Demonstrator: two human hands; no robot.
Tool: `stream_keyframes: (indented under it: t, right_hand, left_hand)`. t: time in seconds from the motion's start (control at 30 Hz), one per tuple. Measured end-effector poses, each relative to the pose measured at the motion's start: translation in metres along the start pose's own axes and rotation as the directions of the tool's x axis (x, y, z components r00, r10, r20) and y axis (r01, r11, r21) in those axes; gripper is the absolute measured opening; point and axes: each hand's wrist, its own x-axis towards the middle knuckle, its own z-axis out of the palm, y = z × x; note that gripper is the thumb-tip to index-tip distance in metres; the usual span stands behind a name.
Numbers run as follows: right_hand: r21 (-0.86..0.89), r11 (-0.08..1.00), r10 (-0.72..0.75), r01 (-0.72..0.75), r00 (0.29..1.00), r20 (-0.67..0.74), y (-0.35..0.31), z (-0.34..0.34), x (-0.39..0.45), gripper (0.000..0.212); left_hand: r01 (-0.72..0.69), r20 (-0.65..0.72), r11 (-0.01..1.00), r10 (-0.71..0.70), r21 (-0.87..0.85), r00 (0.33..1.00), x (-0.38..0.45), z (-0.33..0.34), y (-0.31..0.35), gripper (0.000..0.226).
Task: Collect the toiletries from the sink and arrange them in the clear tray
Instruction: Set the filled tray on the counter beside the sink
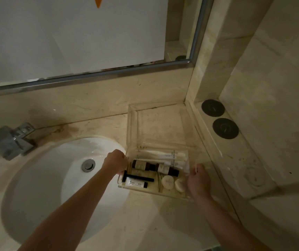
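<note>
Gripping the clear tray (165, 127) at both short ends.
Left hand (116, 161) and right hand (198, 180) fingers clamped on its walls; long axis toward the tabletop's back edge.

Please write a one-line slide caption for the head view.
Both hands, left and right, hold the clear tray of toiletries beside the sink.

No legible text on toiletries (156, 171)

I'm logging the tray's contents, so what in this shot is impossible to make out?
- Head view: label text on the brown bottles and white tube is too small and dim.
- Left hand fingers curl behind the clear tray edge.
- Mirror is papered over.
</note>
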Motion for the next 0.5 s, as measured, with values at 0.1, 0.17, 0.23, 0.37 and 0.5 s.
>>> stream_keyframes:
  t: [0.1, 0.17, 0.23, 0.37, 0.5]
  right_hand:
    - [0.016, 0.999, -0.035, 0.034, 0.998, 0.042, -0.008, 0.007, -0.004, 0.016]
    - [0.019, 0.999, -0.051, 0.05, 0.997, 0.061, -0.014, 0.01, -0.006, 0.017]
    - [0.016, 0.998, -0.062, 0.061, 0.996, 0.057, -0.017, 0.011, -0.006, 0.019]
    - [0.022, 0.997, -0.072, 0.071, 0.997, 0.029, -0.021, 0.008, 0.0, 0.022]
    - [0.026, 0.999, -0.046, 0.045, 0.999, 0.022, -0.028, 0.01, 0.008, 0.024]
  left_hand:
    - [0.028, -0.018, 1.0, -0.028, -0.005, 0.999, 0.0, -0.007, -0.015, 0.021]
    - [0.044, -0.026, 0.999, -0.045, -0.019, 0.999, 0.001, -0.012, -0.022, 0.021]
    - [0.047, -0.033, 0.998, -0.048, -0.029, 0.998, 0.001, -0.013, -0.025, 0.021]
    - [0.044, -0.055, 0.997, -0.048, -0.068, 0.997, 0.001, -0.009, -0.023, 0.021]
    - [0.018, -0.106, 0.997, -0.026, -0.075, 0.994, 0.005, -0.01, -0.017, 0.027]
